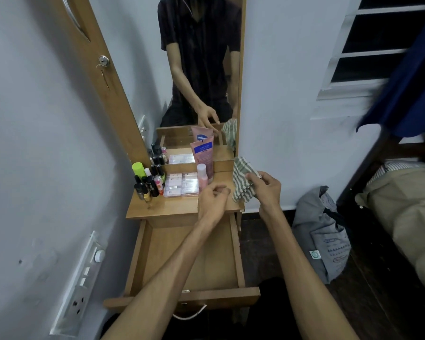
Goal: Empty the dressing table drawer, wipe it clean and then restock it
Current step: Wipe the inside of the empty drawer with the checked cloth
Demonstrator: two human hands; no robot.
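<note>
Right hand [268, 187] grip holds striped cloth [242, 182]; left hand [212, 200] loosely curled, empty, above tabletop [179, 208].

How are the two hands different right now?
The right hand holds the striped cloth; the left hand holds nothing, its fingers loosely curled. The right hand is by the table's right edge; the left is nearer the middle. Both hover above the dressing table top.

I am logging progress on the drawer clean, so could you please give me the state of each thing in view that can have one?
Drawer: pulled open, nothing seen inside.
Striped cloth: crumpled, held above the tabletop's right edge.
Right hand: grips the cloth.
Left hand: fingers loosely curled, holding nothing.
Pink tube: upright, cap down.
Small pink bottle: upright, capped.
Clear case: closed, flat on the tabletop.
</note>
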